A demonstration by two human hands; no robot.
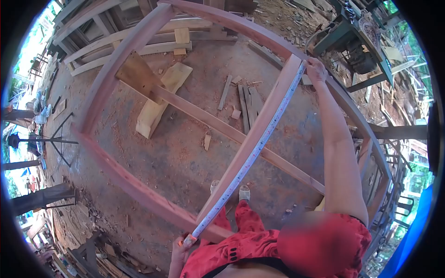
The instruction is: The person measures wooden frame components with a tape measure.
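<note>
A large reddish wooden frame spans the view, with a crossbar running from its far right side to its near side. Along this crossbar lies a stretched white measuring tape. At the far end, my right hand has its fingers closed on the tape's end, against the frame. Near my body, at the lower end, my left hand is closed around the tape's case. A thinner wooden strip passes beneath the crossbar.
Below the frame, a pale board and loose offcuts lie on the dusty floor. More wooden frames are stacked at the back left. A green machine stand is at the upper right, a thin-legged stand at the left.
</note>
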